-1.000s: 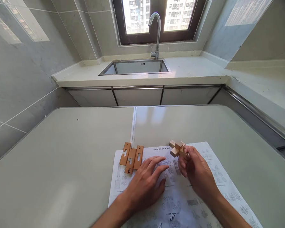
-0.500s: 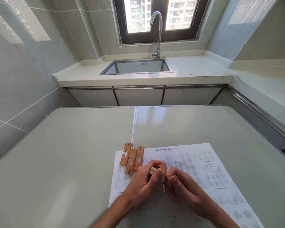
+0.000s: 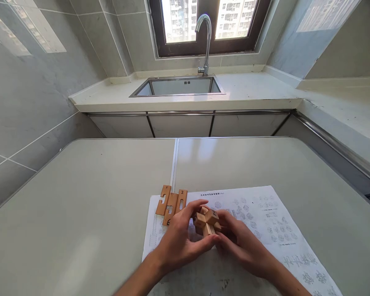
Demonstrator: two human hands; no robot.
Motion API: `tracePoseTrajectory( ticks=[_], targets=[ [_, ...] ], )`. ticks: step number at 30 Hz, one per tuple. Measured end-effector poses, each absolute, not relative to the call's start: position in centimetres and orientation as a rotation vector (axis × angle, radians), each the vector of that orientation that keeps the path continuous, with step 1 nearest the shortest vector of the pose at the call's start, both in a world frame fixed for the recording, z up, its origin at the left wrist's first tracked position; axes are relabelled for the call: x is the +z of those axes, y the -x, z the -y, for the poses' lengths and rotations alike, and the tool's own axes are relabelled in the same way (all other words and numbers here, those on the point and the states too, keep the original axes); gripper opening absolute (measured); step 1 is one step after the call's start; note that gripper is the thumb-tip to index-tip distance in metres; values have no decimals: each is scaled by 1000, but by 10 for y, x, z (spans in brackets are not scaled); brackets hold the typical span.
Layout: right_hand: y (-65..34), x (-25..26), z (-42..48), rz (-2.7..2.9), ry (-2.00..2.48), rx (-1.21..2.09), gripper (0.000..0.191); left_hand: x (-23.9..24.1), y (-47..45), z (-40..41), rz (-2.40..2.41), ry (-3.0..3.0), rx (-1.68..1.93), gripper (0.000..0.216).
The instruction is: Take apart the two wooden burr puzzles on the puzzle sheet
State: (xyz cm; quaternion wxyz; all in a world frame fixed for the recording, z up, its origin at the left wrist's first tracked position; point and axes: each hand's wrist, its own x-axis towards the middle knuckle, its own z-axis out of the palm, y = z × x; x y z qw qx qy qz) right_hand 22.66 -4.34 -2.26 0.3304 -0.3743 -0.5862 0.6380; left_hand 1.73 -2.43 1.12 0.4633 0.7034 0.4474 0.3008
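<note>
Both hands grip one small wooden interlocking puzzle [image 3: 207, 222], a cross of pale blocks, over a printed instruction sheet [image 3: 265, 222] on the table. My left hand [image 3: 179, 240] curls round its left side, thumb below and fingers on top. My right hand [image 3: 240, 242] pinches it from the right. Three flat wooden pieces [image 3: 171, 203] with slots and handwritten numbers lie side by side at the sheet's far left corner, just beyond my left fingers.
The grey table [image 3: 80, 213] has a seam down its middle. Beyond it runs a counter with a steel sink [image 3: 177, 87] and a curved tap [image 3: 205, 41] under a window. Tiled walls stand at left and right.
My right hand carried the puzzle from the sheet's far middle toward me. My left hand lifted off the paper and closed on it. The puzzle has since been turned between both hands.
</note>
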Motion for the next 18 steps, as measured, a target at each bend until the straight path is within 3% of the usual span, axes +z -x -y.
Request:
tracePoseTrajectory(
  ticks=[5,12,15,18],
  targets=[
    [-227,-29,42,1739,1125,1348,11,9,-18,22,-1032,-1676,821,67],
    [-222,-40,45,1778,1163,787,17,3,-21,26,-1090,-1737,909,70],
    [-222,-36,45,1752,1181,856,14,1,-22,28,-1100,-1751,934,71],
    [-224,-29,45,1685,1157,1113,24,2,-22,28,-1075,-1728,962,68]
  ],
)
